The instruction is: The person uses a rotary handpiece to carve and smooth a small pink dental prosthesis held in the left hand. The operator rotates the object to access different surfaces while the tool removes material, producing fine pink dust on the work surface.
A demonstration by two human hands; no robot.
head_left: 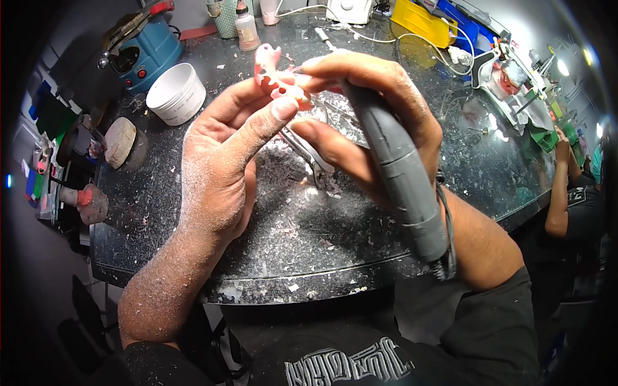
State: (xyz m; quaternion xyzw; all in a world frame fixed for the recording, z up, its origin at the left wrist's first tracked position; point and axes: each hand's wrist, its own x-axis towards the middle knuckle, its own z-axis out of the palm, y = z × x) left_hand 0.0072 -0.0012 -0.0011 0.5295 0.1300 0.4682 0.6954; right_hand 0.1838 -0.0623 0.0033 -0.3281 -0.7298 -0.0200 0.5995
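Observation:
My left hand (219, 151), dusted with white powder, pinches a pink denture piece (266, 59) between thumb and fingers above the bench. The piece has a curved, pierced shape with small pale parts along it. My right hand (415, 106) is wrapped round a thick grey rotary handpiece (396, 164), its cord end down by my wrist. The handpiece's working end points at the denture piece, and my fingers hide its tip, so I cannot tell whether it touches. Beneath both hands, a metal hand tool (312, 154) lies on the dusty bench.
Powder and scraps cover the dark bench (277, 251). A white tub (176, 96), a blue machine (145, 55) and a plaster block (120, 141) stand left. Behind are a bottle (246, 31), yellow bin (418, 24) and cable. A co-worker's arm (559, 193) shows at far right.

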